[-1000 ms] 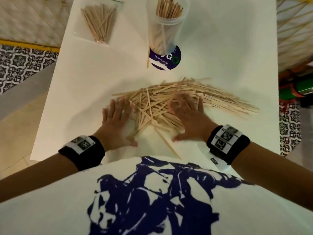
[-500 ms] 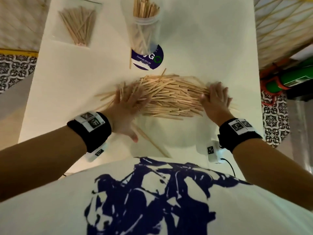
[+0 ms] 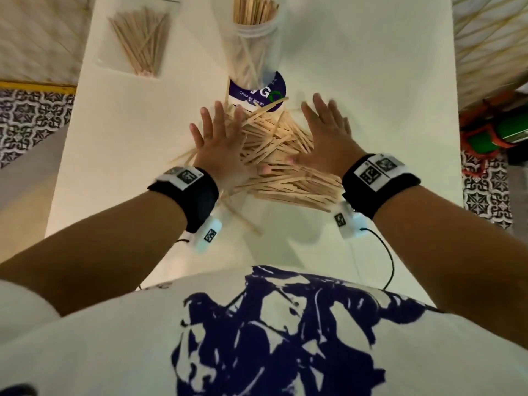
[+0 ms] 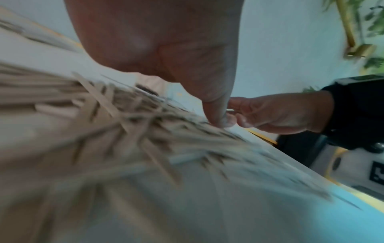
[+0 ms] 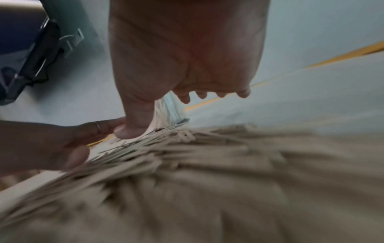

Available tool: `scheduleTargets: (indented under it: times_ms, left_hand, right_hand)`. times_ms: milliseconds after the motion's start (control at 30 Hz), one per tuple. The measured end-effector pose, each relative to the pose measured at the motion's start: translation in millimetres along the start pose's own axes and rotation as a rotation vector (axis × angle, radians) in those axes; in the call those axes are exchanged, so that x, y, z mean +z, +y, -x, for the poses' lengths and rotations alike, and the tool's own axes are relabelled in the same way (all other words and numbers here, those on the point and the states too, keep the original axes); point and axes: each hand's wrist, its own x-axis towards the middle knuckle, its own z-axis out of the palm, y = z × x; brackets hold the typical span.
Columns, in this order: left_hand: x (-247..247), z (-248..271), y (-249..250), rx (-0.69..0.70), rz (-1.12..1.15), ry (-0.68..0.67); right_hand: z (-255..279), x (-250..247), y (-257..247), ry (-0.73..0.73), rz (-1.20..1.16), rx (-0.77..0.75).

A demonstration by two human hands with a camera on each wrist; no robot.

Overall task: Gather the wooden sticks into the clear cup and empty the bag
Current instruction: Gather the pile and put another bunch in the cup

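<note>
Squeezing pile (image 3: 274, 155) | your left hand (image 3: 220, 144), right hand (image 3: 325, 138) flat, fingers released | risk: sticks knock near clear cup (image 3: 251, 50) over.

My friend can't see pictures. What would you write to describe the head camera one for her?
Two open hands, left and right, press in on either side of a pile of wooden sticks on a white table. Just beyond the pile stands a clear cup holding sticks, and a bag with more sticks lies at the far left.
</note>
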Motion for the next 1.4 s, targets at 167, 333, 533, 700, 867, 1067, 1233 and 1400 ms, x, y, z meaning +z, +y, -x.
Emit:
scheduleTargets:
  times_ms: [167,333,533,700,867,1067,1233,1400]
  left_hand:
    - [-20,-34,-10,-0.058,0.104,-0.011]
    - [-15,-47,-13,0.057,0.045,-0.008]
    - [-10,-23,-36,0.279,-0.072,0.093]
    - [-16,-25,-43,0.167,0.069,0.134]
    - [-24,-70,-35,0.150,-0.019,0.051]
    - [-24,-40,-73,0.217,0.024,0.052]
    - [-32,1,-96,0.282,0.078,-0.001]
    - [-27,12,-74,0.161,0.207,0.021]
  right_hand:
    - [-58,-19,-22,-0.139,0.110,-0.165]
    - [-45,-5,-26,-0.113,0.221,-0.244]
    - [-12,3,-1,-0.027,0.153,-0.169]
    - [-3,4,2,0.022,0.015,-0.125]
    - [-8,15,-13,0.030,0.013,-0.110]
    - [-1,19,-13,-0.024,0.031,-0.119]
    - [7,16,-9,-0.062,-0.046,-0.083]
    - [4,9,-17,0.061,-0.039,-0.066]
